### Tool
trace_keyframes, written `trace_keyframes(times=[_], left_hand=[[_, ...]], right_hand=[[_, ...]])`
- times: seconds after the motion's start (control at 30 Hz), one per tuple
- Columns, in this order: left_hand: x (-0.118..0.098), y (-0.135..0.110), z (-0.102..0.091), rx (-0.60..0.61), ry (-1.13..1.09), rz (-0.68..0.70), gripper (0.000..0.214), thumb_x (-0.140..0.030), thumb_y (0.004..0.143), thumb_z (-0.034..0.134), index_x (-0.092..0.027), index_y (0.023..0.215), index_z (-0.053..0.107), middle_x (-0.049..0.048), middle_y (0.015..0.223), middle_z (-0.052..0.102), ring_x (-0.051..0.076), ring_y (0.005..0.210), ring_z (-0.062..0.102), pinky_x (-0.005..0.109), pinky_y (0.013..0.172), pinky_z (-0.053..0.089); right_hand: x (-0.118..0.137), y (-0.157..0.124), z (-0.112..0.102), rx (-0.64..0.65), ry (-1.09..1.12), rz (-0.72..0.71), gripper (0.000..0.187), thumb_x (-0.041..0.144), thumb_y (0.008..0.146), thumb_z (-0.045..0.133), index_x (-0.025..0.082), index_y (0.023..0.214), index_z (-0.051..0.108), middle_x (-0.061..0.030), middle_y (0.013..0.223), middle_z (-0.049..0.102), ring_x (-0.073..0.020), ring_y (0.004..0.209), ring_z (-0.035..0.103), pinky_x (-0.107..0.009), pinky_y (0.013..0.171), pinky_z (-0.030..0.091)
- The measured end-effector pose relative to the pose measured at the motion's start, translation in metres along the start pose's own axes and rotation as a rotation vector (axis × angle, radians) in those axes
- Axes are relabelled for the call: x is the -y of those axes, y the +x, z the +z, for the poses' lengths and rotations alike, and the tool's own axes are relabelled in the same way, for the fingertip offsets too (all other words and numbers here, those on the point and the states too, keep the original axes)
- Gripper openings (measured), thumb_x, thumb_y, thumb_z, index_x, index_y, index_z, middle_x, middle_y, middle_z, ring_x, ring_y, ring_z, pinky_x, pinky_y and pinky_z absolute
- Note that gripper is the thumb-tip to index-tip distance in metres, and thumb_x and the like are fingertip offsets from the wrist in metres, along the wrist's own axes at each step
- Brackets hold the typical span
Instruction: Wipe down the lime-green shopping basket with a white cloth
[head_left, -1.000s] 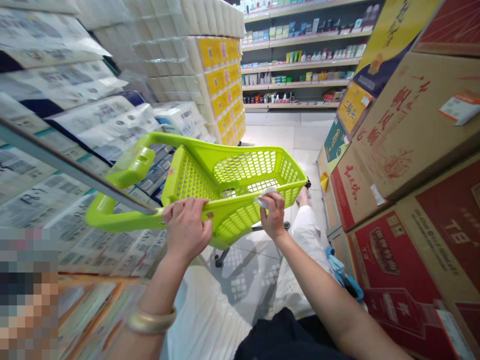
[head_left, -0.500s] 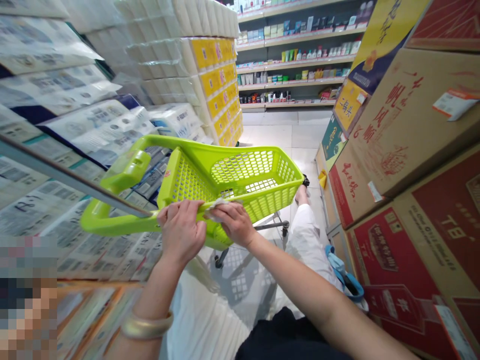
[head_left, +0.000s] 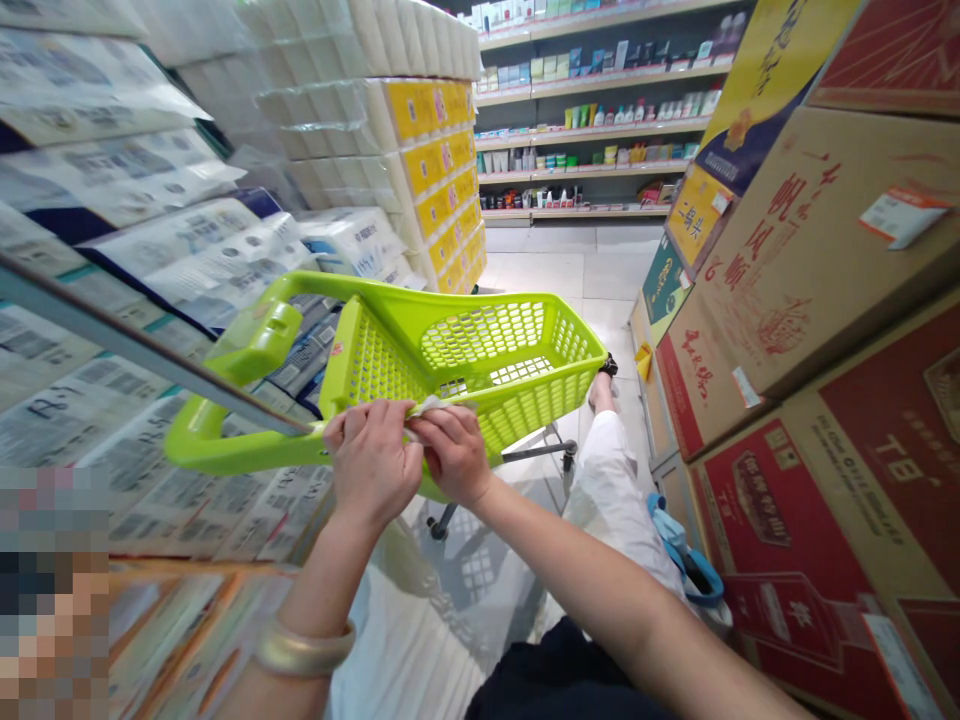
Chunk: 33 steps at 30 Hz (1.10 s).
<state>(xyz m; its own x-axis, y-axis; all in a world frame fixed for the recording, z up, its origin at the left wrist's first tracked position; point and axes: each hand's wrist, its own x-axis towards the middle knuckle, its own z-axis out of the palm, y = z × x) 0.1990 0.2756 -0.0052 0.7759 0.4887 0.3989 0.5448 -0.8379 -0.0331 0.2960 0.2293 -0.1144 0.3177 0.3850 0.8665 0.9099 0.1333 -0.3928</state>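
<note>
A lime-green plastic shopping cart (head_left: 525, 405) stands lengthwise in front of me, its handle end to the left and its perforated basket bare inside. My left hand (head_left: 373, 455) is closed over the cart's near rim, beside the handle end. Right against it, my right hand (head_left: 456, 452) presses a crumpled white wipe (head_left: 442, 404) onto the same rim. Most of the wipe is hidden under my fingers, and I cannot tell whether it is tissue or cloth. A gold-toned bangle (head_left: 304, 648) circles my left wrist.
Wrapped paper packs (head_left: 157, 250) are piled on the left, behind a slanting metal bar (head_left: 150, 340). Cardboard cartons (head_left: 795, 250) form a wall on the right. Tiled floor (head_left: 600, 272) leads to shelves (head_left: 592, 130) of bottles and small boxes. My outstretched leg (head_left: 611, 470) reaches the cart's front.
My right hand has slid left along the rim with the wipe, up against my left hand. My left hand has shifted slightly right. The cart stays almost where it was.
</note>
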Motion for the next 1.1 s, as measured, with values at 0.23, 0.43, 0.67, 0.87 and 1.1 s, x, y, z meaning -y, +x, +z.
trace_keyframes(times=[0.23,0.43,0.67,0.87,1.1], left_hand=[[0.012,0.001,0.002,-0.012,-0.005,0.0,0.034,-0.02,0.079,0.042,-0.019,0.108,0.06,0.0093,0.099,0.065,0.031,0.104,0.051,0.047,0.094,0.03],[0.017,0.0,0.004,-0.024,-0.005,0.019,0.035,-0.019,0.078,0.044,-0.02,0.109,0.06,0.0085,0.099,0.065,0.03,0.105,0.052,0.047,0.095,0.03],[0.008,-0.004,0.004,-0.05,0.011,0.006,0.034,-0.018,0.077,0.046,-0.021,0.108,0.059,0.0079,0.099,0.065,0.03,0.105,0.053,0.046,0.095,0.03],[0.005,-0.005,0.003,-0.051,-0.002,-0.011,0.035,-0.018,0.075,0.048,-0.023,0.108,0.059,0.0076,0.098,0.065,0.031,0.106,0.053,0.047,0.095,0.03],[0.016,-0.003,0.004,-0.049,-0.031,-0.008,0.036,-0.018,0.075,0.046,-0.02,0.108,0.061,0.0096,0.098,0.065,0.032,0.107,0.052,0.048,0.096,0.03]], right_hand=[[-0.022,-0.001,-0.017,0.188,-0.022,-0.068,0.032,0.022,0.095,0.045,0.024,0.121,0.064,-0.0055,0.116,0.066,-0.018,0.112,0.054,-0.032,0.101,0.045],[-0.1,-0.02,-0.09,0.079,-0.145,0.019,0.032,0.016,0.093,0.044,0.022,0.116,0.066,-0.0088,0.108,0.065,-0.0216,0.109,0.056,-0.039,0.098,0.048],[-0.098,-0.024,-0.086,-0.196,-0.24,0.214,0.025,0.019,0.092,0.045,0.02,0.107,0.066,-0.0105,0.101,0.063,-0.0243,0.106,0.055,-0.047,0.101,0.044],[-0.027,-0.011,-0.032,0.09,-0.038,0.099,0.031,0.022,0.094,0.043,0.023,0.115,0.065,-0.0084,0.109,0.064,-0.0219,0.112,0.053,-0.04,0.102,0.042],[-0.069,-0.013,-0.067,0.148,-0.115,-0.034,0.031,0.018,0.093,0.043,0.022,0.115,0.065,-0.0077,0.109,0.066,-0.0202,0.108,0.056,-0.037,0.096,0.044]])
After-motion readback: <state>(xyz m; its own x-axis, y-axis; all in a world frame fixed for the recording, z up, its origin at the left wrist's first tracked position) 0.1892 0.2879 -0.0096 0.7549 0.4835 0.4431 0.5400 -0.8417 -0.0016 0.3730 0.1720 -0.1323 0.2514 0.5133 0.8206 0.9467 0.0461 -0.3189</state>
